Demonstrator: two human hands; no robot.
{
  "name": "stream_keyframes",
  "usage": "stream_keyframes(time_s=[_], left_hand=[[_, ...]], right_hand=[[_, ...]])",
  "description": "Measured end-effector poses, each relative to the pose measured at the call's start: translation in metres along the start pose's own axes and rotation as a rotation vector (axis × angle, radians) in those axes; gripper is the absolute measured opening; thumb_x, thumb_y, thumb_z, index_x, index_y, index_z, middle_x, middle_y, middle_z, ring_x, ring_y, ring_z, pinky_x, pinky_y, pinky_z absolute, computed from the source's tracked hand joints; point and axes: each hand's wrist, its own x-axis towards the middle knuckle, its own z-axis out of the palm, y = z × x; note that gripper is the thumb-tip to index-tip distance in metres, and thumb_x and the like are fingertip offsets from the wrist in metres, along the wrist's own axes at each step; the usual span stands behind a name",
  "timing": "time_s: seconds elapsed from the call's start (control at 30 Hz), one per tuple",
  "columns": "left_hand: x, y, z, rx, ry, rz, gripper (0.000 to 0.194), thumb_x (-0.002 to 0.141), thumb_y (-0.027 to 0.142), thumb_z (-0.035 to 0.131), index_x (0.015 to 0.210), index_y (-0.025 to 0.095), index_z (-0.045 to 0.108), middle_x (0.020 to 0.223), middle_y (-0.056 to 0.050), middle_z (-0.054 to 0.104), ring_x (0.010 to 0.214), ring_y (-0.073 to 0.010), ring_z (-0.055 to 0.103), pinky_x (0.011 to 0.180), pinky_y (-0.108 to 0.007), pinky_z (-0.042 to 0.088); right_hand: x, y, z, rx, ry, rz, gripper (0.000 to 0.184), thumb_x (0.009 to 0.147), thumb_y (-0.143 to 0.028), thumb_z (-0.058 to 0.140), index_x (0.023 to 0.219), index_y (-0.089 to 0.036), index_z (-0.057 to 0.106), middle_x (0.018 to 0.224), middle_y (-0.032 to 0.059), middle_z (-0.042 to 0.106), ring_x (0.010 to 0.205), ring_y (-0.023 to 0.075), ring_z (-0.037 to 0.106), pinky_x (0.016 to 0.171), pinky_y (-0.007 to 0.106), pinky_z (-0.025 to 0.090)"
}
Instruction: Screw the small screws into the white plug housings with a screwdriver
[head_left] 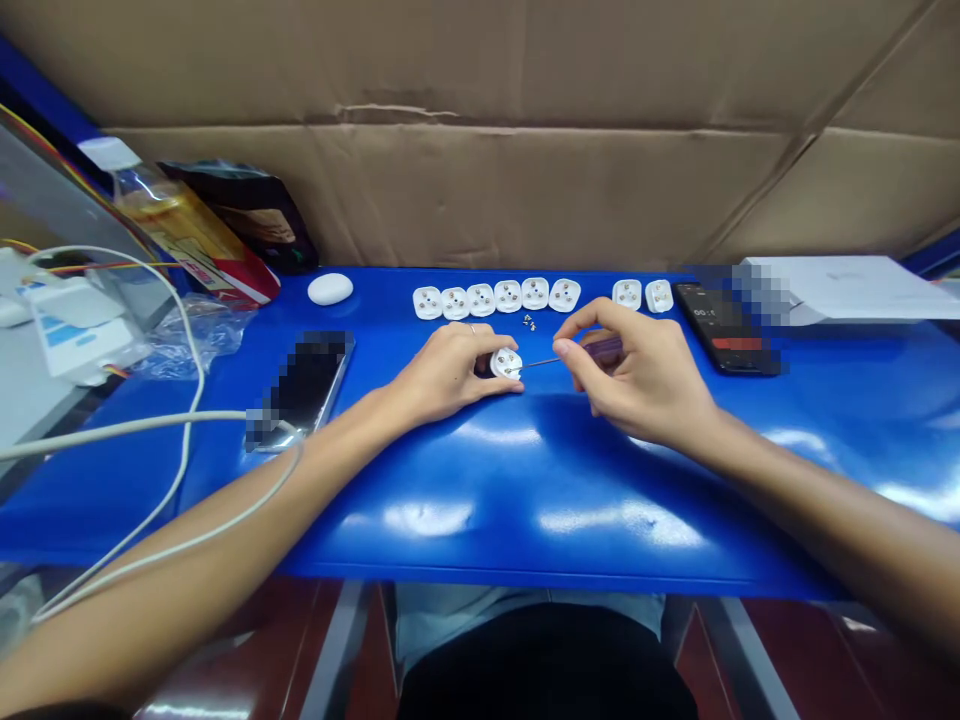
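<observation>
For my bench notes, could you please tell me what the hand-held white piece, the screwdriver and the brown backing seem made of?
White piece: probably moulded plastic, from its smooth, rounded white body. Screwdriver: likely a metal shaft, thin and greyish; its purplish handle may be plastic; finish unclear. Brown backing: apparently cardboard, matt, with creases and a torn-looking slit.

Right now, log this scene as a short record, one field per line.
Left hand: holds a round white piece
Right hand: grips a screwdriver, tip at the round white piece
Row beyond hands: six white pieces
Farther right: two more white pieces
Loose near row: small metal bits
Phones: left phone, right phone
Surface: glossy blue tabletop
</observation>
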Motion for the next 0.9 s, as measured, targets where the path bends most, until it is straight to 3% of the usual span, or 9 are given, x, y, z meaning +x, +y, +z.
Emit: stream_keyframes(time_s=[0.2, 0.43, 0.63, 0.9], left_hand=[[0.002, -0.004, -0.003, -0.003, -0.029, -0.015, 0.041, 0.091, 0.048, 0.083, 0.119, 0.019, 0.078, 0.114, -0.008, 0.082, 0.1, -0.0261, 0.075, 0.089, -0.036, 0.055], [0.002, -0.006, -0.008, 0.041, -0.031, -0.017, 0.049, 0.091, 0.049, 0.084, 0.129, 0.018, 0.077, 0.12, -0.011, 0.079, 0.109, -0.0299, 0.072, 0.102, -0.044, 0.054], [0.003, -0.005, -0.008, 0.032, -0.026, 0.005, 0.052, 0.091, 0.046, 0.084, 0.132, 0.015, 0.075, 0.123, -0.012, 0.078, 0.113, -0.0303, 0.072, 0.104, -0.044, 0.054], [0.002, -0.009, -0.008, 0.02, -0.018, 0.016, 0.051, 0.09, 0.05, 0.084, 0.13, 0.019, 0.076, 0.122, -0.011, 0.078, 0.113, -0.0296, 0.073, 0.104, -0.044, 0.054]], right_hand=[[0.007, 0.023, 0.002, 0.149, 0.077, 0.024, 0.015, 0.098, -0.038, 0.071, 0.093, -0.025, 0.066, 0.069, 0.0, 0.07, 0.054, 0.0181, 0.067, 0.05, 0.031, 0.054], [0.016, 0.055, 0.005, 0.08, 0.232, 0.01, 0.018, 0.102, -0.043, 0.066, 0.095, -0.026, 0.063, 0.072, 0.0001, 0.068, 0.056, 0.0188, 0.066, 0.053, 0.034, 0.054], [0.015, 0.063, 0.01, -0.022, 0.201, -0.017, 0.016, 0.099, -0.04, 0.066, 0.096, -0.024, 0.066, 0.085, 0.0069, 0.076, 0.07, 0.0245, 0.074, 0.061, 0.039, 0.059], [0.015, 0.064, 0.009, -0.116, 0.173, -0.063, 0.012, 0.099, -0.035, 0.065, 0.098, -0.023, 0.066, 0.087, 0.0077, 0.078, 0.07, 0.0259, 0.075, 0.068, 0.043, 0.061]])
